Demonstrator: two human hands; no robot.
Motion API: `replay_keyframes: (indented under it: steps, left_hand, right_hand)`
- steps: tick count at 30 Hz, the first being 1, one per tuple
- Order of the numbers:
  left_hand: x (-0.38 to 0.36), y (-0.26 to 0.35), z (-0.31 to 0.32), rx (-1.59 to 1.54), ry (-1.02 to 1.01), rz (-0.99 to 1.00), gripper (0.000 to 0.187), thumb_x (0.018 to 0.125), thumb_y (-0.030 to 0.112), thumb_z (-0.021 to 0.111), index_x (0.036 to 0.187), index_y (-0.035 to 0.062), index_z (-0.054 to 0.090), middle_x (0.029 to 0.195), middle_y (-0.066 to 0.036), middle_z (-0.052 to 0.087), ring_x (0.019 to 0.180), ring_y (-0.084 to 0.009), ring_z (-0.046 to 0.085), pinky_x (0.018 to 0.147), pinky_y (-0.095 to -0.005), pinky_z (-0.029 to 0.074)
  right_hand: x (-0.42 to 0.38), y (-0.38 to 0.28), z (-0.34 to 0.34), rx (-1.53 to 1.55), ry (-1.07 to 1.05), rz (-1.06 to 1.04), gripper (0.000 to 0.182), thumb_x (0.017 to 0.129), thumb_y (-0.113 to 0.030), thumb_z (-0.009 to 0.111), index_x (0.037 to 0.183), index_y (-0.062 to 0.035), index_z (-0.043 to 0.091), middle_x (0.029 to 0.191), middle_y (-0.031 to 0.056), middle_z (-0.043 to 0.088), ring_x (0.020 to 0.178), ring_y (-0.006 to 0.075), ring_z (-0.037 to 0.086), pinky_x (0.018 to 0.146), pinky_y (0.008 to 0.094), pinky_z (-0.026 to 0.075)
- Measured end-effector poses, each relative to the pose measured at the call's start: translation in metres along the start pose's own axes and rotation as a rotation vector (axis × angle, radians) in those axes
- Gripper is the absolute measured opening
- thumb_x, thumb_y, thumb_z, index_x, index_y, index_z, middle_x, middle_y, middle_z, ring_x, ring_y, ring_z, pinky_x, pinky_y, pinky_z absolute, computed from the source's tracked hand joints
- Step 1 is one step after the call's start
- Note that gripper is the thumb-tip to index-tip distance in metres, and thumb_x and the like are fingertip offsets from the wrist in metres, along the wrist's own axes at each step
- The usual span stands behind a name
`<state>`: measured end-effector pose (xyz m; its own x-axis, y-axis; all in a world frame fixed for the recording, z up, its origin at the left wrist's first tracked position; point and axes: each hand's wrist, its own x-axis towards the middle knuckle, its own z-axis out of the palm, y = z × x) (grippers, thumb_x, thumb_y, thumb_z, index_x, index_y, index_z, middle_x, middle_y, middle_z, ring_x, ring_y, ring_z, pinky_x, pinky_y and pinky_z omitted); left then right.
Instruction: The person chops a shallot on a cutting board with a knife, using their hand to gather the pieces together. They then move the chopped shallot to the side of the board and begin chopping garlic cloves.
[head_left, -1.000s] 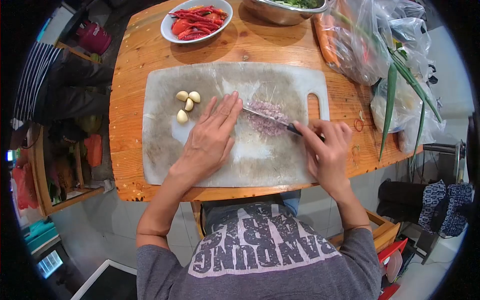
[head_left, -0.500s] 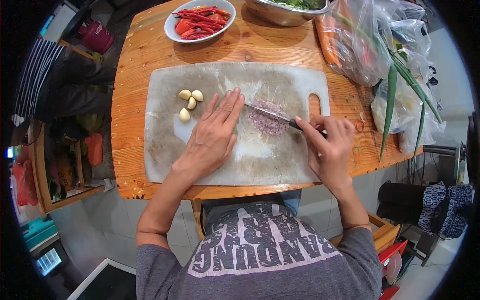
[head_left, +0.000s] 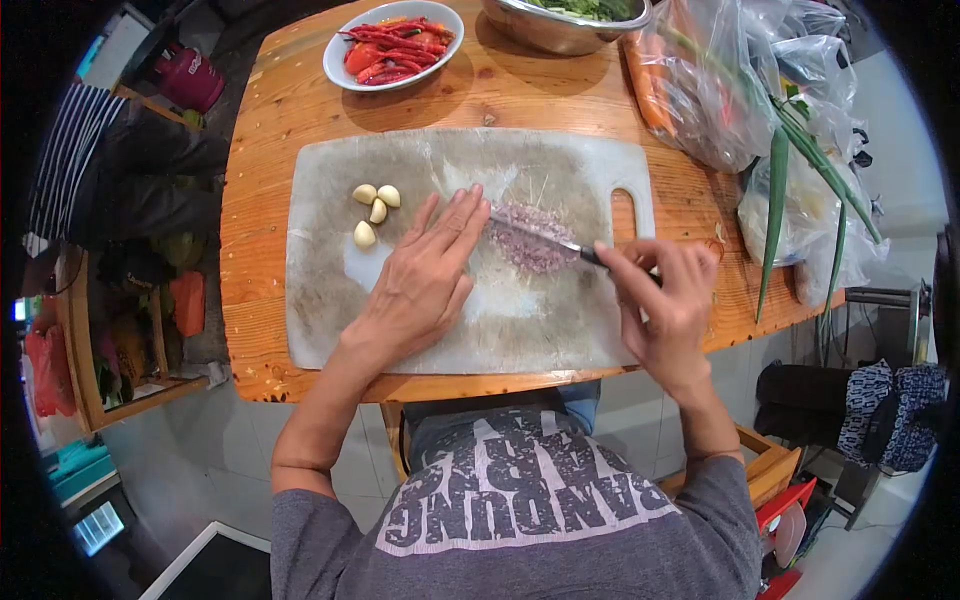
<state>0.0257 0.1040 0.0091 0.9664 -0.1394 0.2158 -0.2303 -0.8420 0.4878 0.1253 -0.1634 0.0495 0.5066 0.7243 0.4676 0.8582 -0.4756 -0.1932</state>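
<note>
My right hand is closed around the black handle of a knife. The blade lies across a patch of finely chopped purple-white pieces, which look like shallot. With fingers stretched out flat, my left hand rests by the blade's tip, its fingertips at or over it. All this is on a worn, stained white cutting board with a handle slot at its right end. Several peeled garlic cloves lie on the board to the left of my left hand.
Beyond the board stand a white bowl of red chillies and tomatoes and a metal bowl with greens. Plastic bags of vegetables and green onion leaves occupy the wooden table's right side. A person in dark trousers is at left.
The knife handle and my right hand have shifted slightly right and toward me. My left hand keeps its place at the blade tip. The whole view has shifted slightly.
</note>
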Motion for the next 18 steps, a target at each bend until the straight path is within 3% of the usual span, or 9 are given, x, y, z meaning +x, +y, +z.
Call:
replay_keyframes:
  steps: [3, 7, 14, 18]
  left_hand:
    - [0.002, -0.002, 0.006, 0.019, 0.015, -0.024, 0.078, 0.079, -0.006, 0.049, 0.155, -0.0056, 0.033, 0.161, -0.024, 0.035, 0.151, -0.0355, 0.032, 0.128, -0.0521, 0.019]
    - [0.001, -0.005, 0.003, 0.045, 0.031, -0.03, 0.077, 0.08, -0.005, 0.049, 0.155, -0.0058, 0.033, 0.161, -0.024, 0.035, 0.151, -0.0356, 0.033, 0.127, -0.0519, 0.02]
    - [0.003, -0.004, 0.0, 0.007, 0.003, -0.031, 0.077, 0.079, -0.006, 0.05, 0.155, -0.0051, 0.033, 0.162, -0.023, 0.034, 0.151, -0.035, 0.033, 0.128, -0.0521, 0.02]
    - [-0.002, -0.001, 0.001, -0.035, -0.03, -0.026, 0.078, 0.079, -0.006, 0.051, 0.155, -0.0046, 0.033, 0.162, -0.023, 0.034, 0.152, -0.0344, 0.031, 0.128, -0.052, 0.019]
  right_hand:
    - [0.016, 0.013, 0.001, -0.044, -0.022, -0.066, 0.052, 0.073, 0.0, 0.071, 0.123, -0.0147, 0.073, 0.098, 0.0048, 0.06, 0.087, 0.0234, 0.056, 0.088, 0.0409, 0.037]
    - [0.003, 0.015, 0.032, 0.099, 0.006, 0.029, 0.051, 0.074, 0.001, 0.071, 0.123, -0.0139, 0.073, 0.098, 0.0038, 0.061, 0.086, 0.0226, 0.056, 0.087, 0.0407, 0.039]
    - [-0.011, 0.0, 0.016, 0.018, 0.016, 0.013, 0.054, 0.071, 0.0, 0.072, 0.124, -0.0132, 0.073, 0.098, 0.0032, 0.06, 0.084, 0.022, 0.055, 0.082, 0.0392, 0.039]
    - [-0.019, -0.004, 0.022, 0.133, -0.029, 0.137, 0.058, 0.07, 0.006, 0.07, 0.124, -0.0122, 0.073, 0.096, 0.0054, 0.06, 0.083, 0.0248, 0.056, 0.071, 0.0373, 0.047]
